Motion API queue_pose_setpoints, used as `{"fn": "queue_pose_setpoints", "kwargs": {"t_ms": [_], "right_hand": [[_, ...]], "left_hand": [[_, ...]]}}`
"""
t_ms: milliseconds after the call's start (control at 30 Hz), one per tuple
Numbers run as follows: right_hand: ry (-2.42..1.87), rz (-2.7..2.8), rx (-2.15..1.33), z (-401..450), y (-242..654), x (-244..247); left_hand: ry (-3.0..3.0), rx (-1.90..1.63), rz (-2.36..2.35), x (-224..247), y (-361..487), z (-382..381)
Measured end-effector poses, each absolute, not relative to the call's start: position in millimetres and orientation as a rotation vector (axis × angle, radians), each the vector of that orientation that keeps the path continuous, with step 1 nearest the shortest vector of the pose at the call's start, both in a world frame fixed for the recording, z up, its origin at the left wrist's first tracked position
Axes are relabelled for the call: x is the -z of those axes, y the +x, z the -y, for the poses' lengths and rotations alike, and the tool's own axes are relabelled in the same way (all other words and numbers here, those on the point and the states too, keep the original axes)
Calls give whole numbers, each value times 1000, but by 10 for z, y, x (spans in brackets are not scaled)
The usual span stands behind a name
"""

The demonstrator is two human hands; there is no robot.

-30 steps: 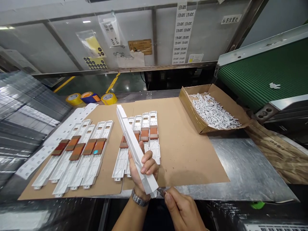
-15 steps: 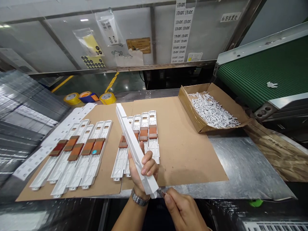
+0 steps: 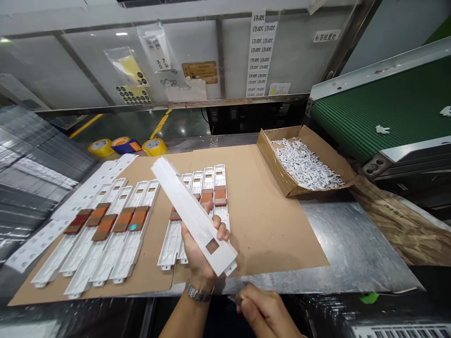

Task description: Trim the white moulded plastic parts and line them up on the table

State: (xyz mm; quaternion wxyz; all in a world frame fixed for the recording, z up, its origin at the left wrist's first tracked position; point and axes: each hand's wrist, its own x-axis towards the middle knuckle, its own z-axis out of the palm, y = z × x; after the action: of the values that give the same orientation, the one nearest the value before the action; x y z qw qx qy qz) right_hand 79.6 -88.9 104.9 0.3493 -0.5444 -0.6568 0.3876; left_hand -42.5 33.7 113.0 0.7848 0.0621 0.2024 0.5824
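A long white plastic piece [image 3: 190,211] with a square hole near its lower end is in my left hand [image 3: 200,249], whose fingers wrap round its edge. Its smooth face is turned up towards me. My right hand [image 3: 262,307] is closed just below the piece's lower end, apart from it, round a small tool whose tip barely shows. Behind the held piece lie several white strips [image 3: 220,211] with orange-brown blocks across them. More such strips [image 3: 123,249] lie side by side on the cardboard sheet [image 3: 275,225] to the left.
A cardboard box [image 3: 282,173] of small white parts stands at the back right, beside a green conveyor belt [image 3: 405,108]. Tape rolls [image 3: 154,147] sit at the back left. Crumpled brown paper [image 3: 398,202] lies at the right. A label sheet [image 3: 31,241] is at the left edge.
The white piece has turned in my left hand, so its broad face with the square hole now shows. My right hand has drawn down, away from the piece's end. The view has shifted slightly.
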Motion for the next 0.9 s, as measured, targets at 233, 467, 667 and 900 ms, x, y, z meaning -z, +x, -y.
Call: {"fn": "queue_pose_setpoints", "kwargs": {"t_ms": [233,467,667,900], "right_hand": [[-1489,1635,-477,872,952,-920],[-1636,1573,-127,880,865,-779],[-1637,1620,-51,842,821,-770],[-1659,1644,-72,867,799,-730]], "left_hand": [[273,-1279,-825,-1162,-402,-208],[437,-1354,-956,-1157,-363,-181],[466,-1387,-1022,-1179,-337,-163],[505,-1377,-1076,-1189,-346,-143]]}}
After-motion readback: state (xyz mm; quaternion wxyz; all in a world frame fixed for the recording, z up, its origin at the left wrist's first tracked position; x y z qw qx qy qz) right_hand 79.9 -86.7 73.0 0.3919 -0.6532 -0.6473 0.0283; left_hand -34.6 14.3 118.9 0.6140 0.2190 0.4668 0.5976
